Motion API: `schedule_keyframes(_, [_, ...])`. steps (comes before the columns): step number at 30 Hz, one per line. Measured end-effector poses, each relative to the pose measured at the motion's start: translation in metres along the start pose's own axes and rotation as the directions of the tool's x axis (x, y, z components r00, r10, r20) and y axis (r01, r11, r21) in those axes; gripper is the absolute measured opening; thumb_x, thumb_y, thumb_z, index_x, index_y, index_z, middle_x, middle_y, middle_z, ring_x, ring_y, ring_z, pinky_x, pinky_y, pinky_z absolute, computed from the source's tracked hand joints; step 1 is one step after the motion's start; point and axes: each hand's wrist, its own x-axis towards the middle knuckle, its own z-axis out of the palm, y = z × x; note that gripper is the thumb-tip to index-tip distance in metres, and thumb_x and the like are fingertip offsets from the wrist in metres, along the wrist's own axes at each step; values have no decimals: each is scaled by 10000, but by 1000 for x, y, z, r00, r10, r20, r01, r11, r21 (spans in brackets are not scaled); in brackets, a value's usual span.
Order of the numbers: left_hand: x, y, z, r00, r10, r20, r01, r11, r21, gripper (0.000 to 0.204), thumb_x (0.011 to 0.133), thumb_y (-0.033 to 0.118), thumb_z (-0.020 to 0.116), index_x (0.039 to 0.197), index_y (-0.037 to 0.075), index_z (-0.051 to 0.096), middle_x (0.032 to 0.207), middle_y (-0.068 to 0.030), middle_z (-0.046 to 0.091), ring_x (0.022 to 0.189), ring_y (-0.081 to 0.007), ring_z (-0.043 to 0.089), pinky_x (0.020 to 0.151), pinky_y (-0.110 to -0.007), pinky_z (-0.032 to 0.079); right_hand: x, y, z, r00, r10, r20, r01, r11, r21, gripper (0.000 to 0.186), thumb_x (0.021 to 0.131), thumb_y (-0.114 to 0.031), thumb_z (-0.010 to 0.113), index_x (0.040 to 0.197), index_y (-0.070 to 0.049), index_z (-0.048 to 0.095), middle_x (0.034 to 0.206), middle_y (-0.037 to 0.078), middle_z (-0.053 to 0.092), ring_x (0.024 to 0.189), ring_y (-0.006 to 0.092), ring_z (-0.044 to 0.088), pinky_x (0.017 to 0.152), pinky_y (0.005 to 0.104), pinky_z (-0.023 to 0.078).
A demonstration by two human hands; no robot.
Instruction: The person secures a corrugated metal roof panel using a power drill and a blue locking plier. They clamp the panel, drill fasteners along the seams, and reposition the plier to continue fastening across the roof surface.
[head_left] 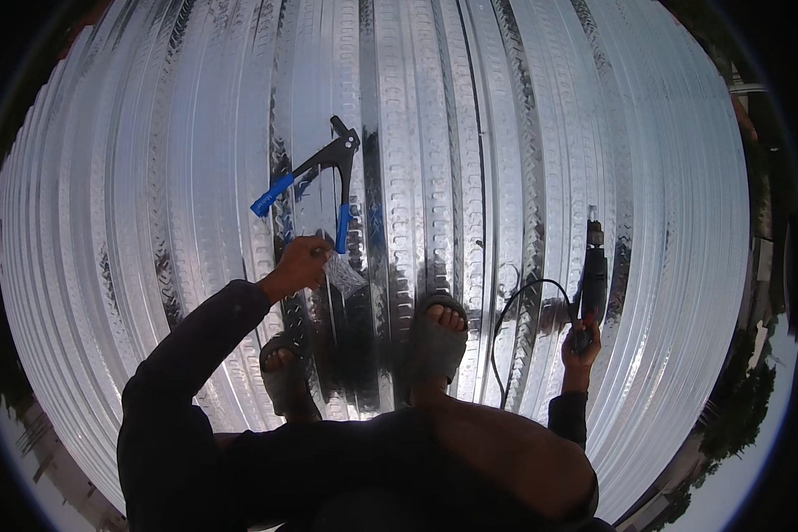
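My left hand (300, 264) is closed, pinching the corner of a small clear plastic bag (346, 274); what the bag contains is too small to make out. Just beyond that hand lies a hand rivet gun (337, 156) with a black body and spread handles sleeved in blue. One blue handle end is close to my fingertips. At the right, my right hand (582, 348) is wrapped round the grip of a dark corded power drill (595, 277). The drill's chuck points away from me, and its black cord (514, 297) loops to the left over the metal.
Shiny ribbed metal roofing sheets (417, 133) spread out beneath me, with raised embossed ridges running away from me. My sandalled feet, left (284, 372) and right (442, 341), stand on them. Beyond the roof's right edge are trees (736, 426).
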Motion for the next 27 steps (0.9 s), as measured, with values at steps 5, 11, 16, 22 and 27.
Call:
schedule_keyframes(5, [5, -8, -8, 983, -176, 48, 182, 956, -228, 345, 1003, 190, 541, 1158, -101, 640, 819, -188, 705, 676, -242, 739, 596, -357, 629, -4, -2, 0, 986, 82, 148, -86, 996, 22, 228, 1010, -257, 620, 1040, -33, 657, 838, 115, 687, 750, 185, 695, 724, 275, 617])
schedule_keyframes(11, [8, -5, -19, 974, -187, 126, 209, 959, -191, 329, 992, 193, 537, 1041, -107, 663, 845, -204, 717, 681, -249, 742, 620, -348, 637, -6, -2, 10, 998, 19, -54, -20, 1000, -19, 294, 1038, -200, 525, 1299, -78, 585, 914, 49, 674, 704, 134, 644, 628, 237, 572])
schedule_keyframes(16, [12, -6, -25, 973, 47, 226, -86, 982, 170, 234, 878, 133, 647, 827, -93, 681, 773, -194, 713, 712, -245, 757, 620, -340, 625, -13, -5, 18, 992, 111, 66, -113, 993, 26, 240, 1029, -239, 562, 1160, -47, 623, 827, 96, 674, 712, 162, 678, 604, 249, 573])
schedule_keyframes(22, [17, 1, -21, 981, 95, 167, -170, 831, 530, 154, 799, 74, 618, 778, -65, 680, 764, -234, 670, 708, -403, 707, 714, -512, 568, -11, -9, 13, 993, 74, 94, -79, 996, 46, 241, 1037, -257, 565, 1155, -48, 592, 893, 109, 658, 730, 183, 685, 667, 263, 615])
schedule_keyframes(27, [11, -12, -5, 912, 399, 98, -337, 590, 734, 201, 775, -8, 550, 919, -53, 684, 850, -261, 680, 858, -453, 671, 761, -538, 523, -8, -7, 16, 996, 44, 80, -49, 997, 66, 311, 1047, -259, 545, 1260, -32, 540, 964, 159, 631, 745, 180, 673, 596, 238, 577])
